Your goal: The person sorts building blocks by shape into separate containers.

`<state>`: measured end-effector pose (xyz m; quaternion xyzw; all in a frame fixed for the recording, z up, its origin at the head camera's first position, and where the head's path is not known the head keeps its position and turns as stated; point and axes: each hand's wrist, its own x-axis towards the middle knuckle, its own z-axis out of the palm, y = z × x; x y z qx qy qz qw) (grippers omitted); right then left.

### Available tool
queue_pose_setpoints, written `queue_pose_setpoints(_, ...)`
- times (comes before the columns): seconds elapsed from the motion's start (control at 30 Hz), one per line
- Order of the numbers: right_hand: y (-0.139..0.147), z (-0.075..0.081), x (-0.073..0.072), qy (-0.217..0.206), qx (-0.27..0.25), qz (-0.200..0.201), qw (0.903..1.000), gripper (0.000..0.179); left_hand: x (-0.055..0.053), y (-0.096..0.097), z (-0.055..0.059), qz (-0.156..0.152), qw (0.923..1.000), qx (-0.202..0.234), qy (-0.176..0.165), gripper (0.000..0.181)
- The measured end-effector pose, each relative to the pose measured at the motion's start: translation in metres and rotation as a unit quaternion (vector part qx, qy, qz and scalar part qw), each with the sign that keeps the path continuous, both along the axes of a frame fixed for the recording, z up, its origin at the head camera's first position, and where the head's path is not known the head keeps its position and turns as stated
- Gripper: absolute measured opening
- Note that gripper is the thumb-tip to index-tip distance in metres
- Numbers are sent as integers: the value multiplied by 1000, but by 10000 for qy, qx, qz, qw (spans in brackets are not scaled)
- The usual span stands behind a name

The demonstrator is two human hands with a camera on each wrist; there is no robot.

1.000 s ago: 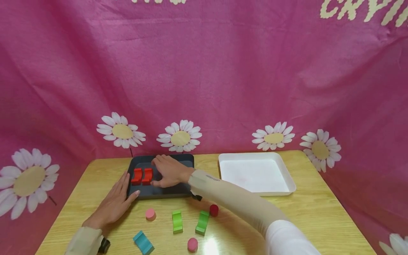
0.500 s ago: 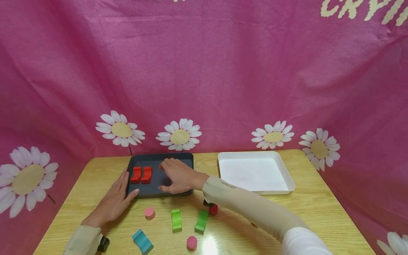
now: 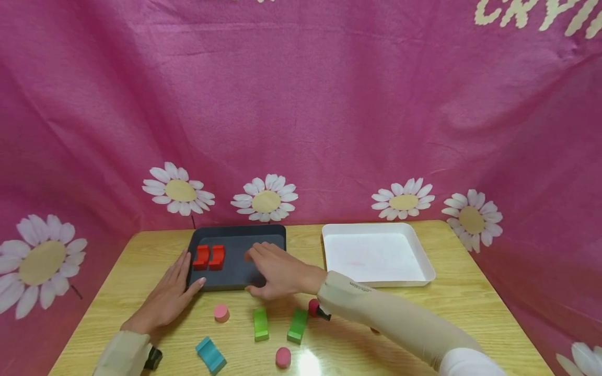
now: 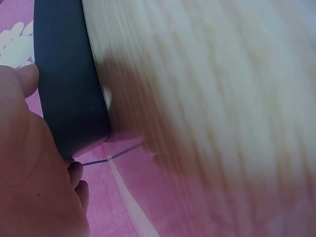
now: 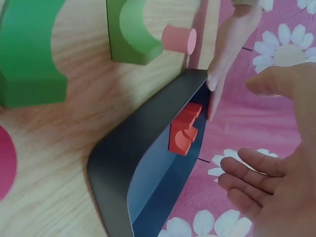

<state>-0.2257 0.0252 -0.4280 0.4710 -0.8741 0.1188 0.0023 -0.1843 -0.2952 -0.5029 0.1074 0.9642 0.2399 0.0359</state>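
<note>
My left hand point(image 3: 165, 298) rests against the left side and near corner of a black tray point(image 3: 235, 286), its fingers straight. Two red arch-shaped blocks point(image 3: 217, 258) stand side by side in the tray's left half. Over the tray's right part and near rim hovers my right hand point(image 3: 282, 272), fingers loosely bent and nothing between them. In the right wrist view that hand point(image 5: 276, 168) is apart from the red blocks point(image 5: 183, 131) and the tray. A light green arch block point(image 3: 261, 325) and a darker green one point(image 3: 298, 326) lie on the table below it.
To the right is a white tray point(image 3: 376, 256). Near the front lie a blue arch block point(image 3: 210, 356), a light pink cylinder point(image 3: 221, 313) and a darker pink one point(image 3: 283, 357). A red cylinder point(image 3: 313, 307) is partly hidden by the right wrist's strap. A pink curtain point(image 3: 301, 115) hangs behind.
My right hand has drawn away from the red blocks, moving right and toward the front of the tray. The left hand and the blocks have stayed in place.
</note>
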Motion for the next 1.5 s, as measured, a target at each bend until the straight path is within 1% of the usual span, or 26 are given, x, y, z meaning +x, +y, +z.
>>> queue_pose_setpoints(0.07,4,0,4,-33,-6,-26,10000,57,0,0,0,-20,10000,-5,7,95)
queue_pose_setpoints(0.27,18,-1,16,69,-60,-61,9999,58,-2,1,0,-8,10000,-16,-1,96)
queue_pose_setpoints(0.5,35,0,27,-11,-62,-244,9997,60,-4,1,0,-6,10000,-6,3,96)
queue_pose_setpoints(0.7,46,-1,34,171,-34,-245,9995,60,-4,1,0,-13,10000,-36,0,96)
queue_pose_setpoints(1.0,59,-8,46,73,-66,-285,9995,61,-2,0,0,12,10000,-87,7,95)
queue_pose_setpoints(1.23,69,-14,56,20,-44,-459,9989,60,0,1,-1,51,10000,-48,-40,97)
queue_pose_setpoints(1.5,80,-20,67,-261,-113,-642,9975,60,-2,1,-2,77,9999,-111,-78,98)
